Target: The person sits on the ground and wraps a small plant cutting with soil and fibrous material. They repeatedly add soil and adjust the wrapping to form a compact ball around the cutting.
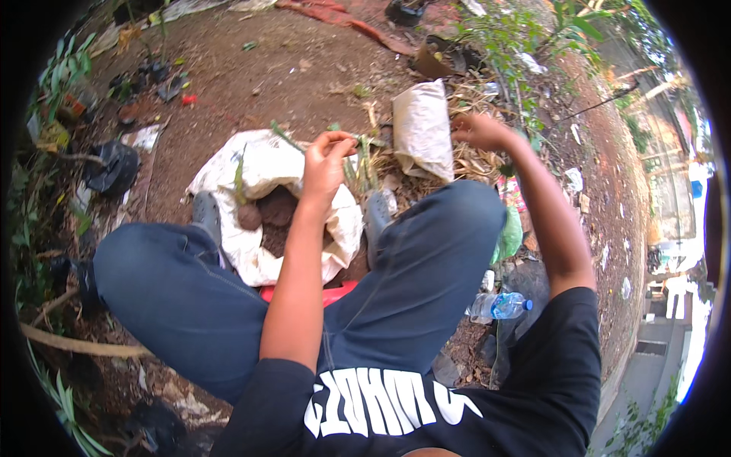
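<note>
Between my feet sits an open white woven sack [220,165], its rim rolled down around dark soil [274,243]. Round brown clods [249,217] lie in its mouth, and a green cutting [239,180] stands against the inner left side. My left hand [325,165] hovers over the sack's right rim, thumb and fingertips close together; whether they pinch anything is unclear. Green stems [365,163] lie just right of it. My right hand [482,131] is beside the right edge of a filled whitish bag [422,131]; its blurred fingertips may touch the bag or the dry straw [474,165].
A water bottle [502,305] and a green plastic bag [508,235] lie right of my right knee. Black plastic plant bags [111,165] stand on the left. A brown container [434,57] and leafy plants [502,34] are at the upper right. Something red [340,294] shows beneath me.
</note>
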Motion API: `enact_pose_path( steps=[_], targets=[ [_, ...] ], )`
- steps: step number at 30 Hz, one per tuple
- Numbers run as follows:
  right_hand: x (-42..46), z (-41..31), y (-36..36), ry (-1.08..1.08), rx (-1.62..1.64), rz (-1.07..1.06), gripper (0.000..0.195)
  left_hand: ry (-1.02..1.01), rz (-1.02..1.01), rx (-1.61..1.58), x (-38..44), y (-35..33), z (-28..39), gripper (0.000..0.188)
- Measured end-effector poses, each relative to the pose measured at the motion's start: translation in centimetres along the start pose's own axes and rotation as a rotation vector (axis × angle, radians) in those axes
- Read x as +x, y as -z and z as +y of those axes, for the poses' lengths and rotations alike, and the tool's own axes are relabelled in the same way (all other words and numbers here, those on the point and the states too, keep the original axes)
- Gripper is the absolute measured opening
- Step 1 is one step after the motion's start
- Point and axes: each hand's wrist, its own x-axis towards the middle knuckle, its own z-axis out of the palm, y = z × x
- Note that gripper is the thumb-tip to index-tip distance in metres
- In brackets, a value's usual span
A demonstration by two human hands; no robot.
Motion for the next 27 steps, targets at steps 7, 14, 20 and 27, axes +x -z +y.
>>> enact_pose_path(
  steps=[7, 14, 20, 27],
  targets=[
    [4.5, 7.3, -20.3, -0.116, -0.107, 0.011, 0.053, -0.289, -0.074, 0.032, 0.6, 0.4, 10.5, 0.014],
    [7.9, 6.9, -23.8, -0.309, -0.149, -0.006, 0.066, -0.466, -0.136, 0.249, -0.8, -5.2, 16.3, 0.014],
    [5.3, 8.9, -18.0, -0.292, 0.241, 0.382, 0.04, -0.439, -0.54, 0.748, 0.8, -14.6, 10.6, 0.026],
    [-8.4, 3.7, -15.1, -0.189, 0.617, 0.527, 0.042, -0.709, -0.828, 1.336, -0.8, -20.1, -2.8, 0.026]
  ],
)
